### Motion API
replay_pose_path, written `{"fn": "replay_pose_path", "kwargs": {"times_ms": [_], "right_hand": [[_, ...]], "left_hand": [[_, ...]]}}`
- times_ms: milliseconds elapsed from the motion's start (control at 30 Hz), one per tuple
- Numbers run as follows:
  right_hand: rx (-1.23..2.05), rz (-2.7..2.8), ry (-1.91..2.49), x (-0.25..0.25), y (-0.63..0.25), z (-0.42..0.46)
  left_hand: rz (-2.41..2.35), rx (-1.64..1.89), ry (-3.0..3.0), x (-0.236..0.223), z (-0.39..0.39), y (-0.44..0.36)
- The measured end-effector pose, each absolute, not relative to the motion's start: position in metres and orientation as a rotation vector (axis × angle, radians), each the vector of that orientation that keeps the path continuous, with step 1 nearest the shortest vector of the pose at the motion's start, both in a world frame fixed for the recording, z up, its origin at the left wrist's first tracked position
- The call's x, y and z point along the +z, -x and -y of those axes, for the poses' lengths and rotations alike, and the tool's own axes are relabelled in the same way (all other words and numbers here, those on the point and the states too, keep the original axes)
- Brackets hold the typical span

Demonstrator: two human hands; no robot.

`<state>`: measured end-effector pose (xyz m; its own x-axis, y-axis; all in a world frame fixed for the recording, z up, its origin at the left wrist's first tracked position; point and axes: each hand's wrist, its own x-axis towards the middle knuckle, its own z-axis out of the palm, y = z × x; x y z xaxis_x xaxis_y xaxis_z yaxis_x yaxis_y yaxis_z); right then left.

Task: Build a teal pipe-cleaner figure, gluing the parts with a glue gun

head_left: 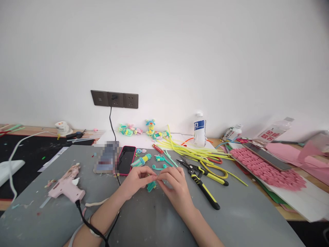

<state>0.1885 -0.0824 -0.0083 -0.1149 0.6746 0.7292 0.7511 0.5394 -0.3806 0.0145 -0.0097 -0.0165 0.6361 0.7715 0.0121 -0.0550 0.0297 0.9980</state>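
Seeing a grey-topped bench (151, 223) under black-and-yellow pliers (206, 192). Left of the pliers, spotting a left hand (135, 179) and right hand (177, 182) with fingers closed in and tips together; can't tell about any grip on something tiny. Also left of the pliers, between both hands: small teal fuzzy piece (151, 186). Probably light, soft, bendy and crushable, so pinch gently mid-length.

Bright, diffuse light; soft shadows; edges stretched.
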Motion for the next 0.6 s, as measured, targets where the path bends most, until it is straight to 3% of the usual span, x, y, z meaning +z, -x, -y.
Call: {"fn": "replay_pose_path", "kwargs": {"times_ms": [333, 600], "right_hand": [[-0.114, 1.851, 1.144, -0.0057, -0.188, 0.082], [0.121, 1.848, 1.118, -0.0076, -0.196, 0.0798]], "left_hand": [[-0.602, 0.636, -1.268, -0.017, 0.0098, -0.0145], [-0.586, 0.568, -1.255, -0.0163, 0.0093, -0.0116]]}}
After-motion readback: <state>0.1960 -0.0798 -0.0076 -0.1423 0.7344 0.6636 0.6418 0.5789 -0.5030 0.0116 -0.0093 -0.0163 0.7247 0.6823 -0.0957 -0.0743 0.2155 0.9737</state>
